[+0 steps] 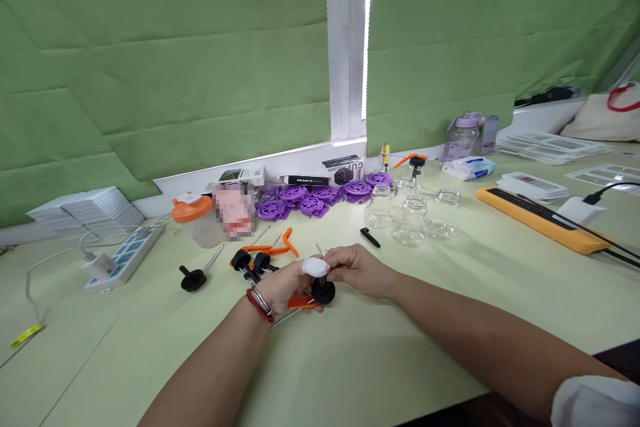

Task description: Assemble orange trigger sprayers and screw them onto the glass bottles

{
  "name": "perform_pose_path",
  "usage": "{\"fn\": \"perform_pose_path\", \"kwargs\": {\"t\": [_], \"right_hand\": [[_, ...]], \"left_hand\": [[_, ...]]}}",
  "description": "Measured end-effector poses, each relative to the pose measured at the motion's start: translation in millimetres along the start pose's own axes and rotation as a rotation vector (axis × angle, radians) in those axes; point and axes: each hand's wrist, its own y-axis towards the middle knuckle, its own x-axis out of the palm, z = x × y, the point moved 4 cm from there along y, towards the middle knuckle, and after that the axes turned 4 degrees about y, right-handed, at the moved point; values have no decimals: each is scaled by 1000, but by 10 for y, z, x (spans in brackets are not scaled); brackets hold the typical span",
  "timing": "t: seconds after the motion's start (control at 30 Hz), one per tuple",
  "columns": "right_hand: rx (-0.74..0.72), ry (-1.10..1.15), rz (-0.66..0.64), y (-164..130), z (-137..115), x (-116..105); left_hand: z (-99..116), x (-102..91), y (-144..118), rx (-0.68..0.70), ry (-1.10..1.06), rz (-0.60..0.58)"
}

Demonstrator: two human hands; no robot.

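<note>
My left hand [285, 285] and my right hand [356, 269] meet at the middle of the pale green table [350, 360]. Together they hold a small clamp with a black round knob [323, 291], an orange arm [301, 303] and a thin metal rod. My left thumb wears a white wrap [315, 267] and rests on the knob. A red band and a metal bangle circle my left wrist [261, 302]. Just behind my hands lie more black-and-orange clamps [260, 257].
Purple round reels [320, 199] line the back edge by small boxes. Clear glass jars [410, 217] stand to the right, an orange-lidded container [193, 217] to the left. A white power strip [125, 255] lies at left, an orange one [540, 219] at right.
</note>
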Motion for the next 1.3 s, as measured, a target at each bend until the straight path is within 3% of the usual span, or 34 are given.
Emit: {"fn": "perform_pose_path", "kwargs": {"t": [0.4,1.3], "right_hand": [[29,-72,39,-9,51,-38],[-90,-258,2,-30,-48,-26]], "left_hand": [[3,16,-12,-16,-13,18],[14,10,-10,-23,19,14]]}}
